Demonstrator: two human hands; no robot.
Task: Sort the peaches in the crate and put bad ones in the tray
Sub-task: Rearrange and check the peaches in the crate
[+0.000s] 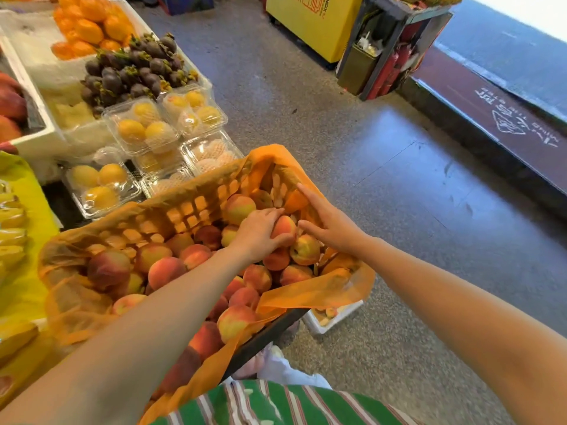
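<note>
A dark crate lined with an orange plastic bag holds several red-yellow peaches. My left hand grips one peach near the crate's far right corner. Just right of it, my right hand hovers with fingers straight, the index finger pointing toward the bag's far wall, holding nothing. A white foam tray with a few peach pieces sits on the floor below the crate's right side, mostly hidden by the bag.
Clear boxes of yellow fruit and netted fruit stand beyond the crate. Mangosteens and oranges fill foam boxes at the far left. Bananas lie on yellow cloth at left. Grey floor spreads to the right.
</note>
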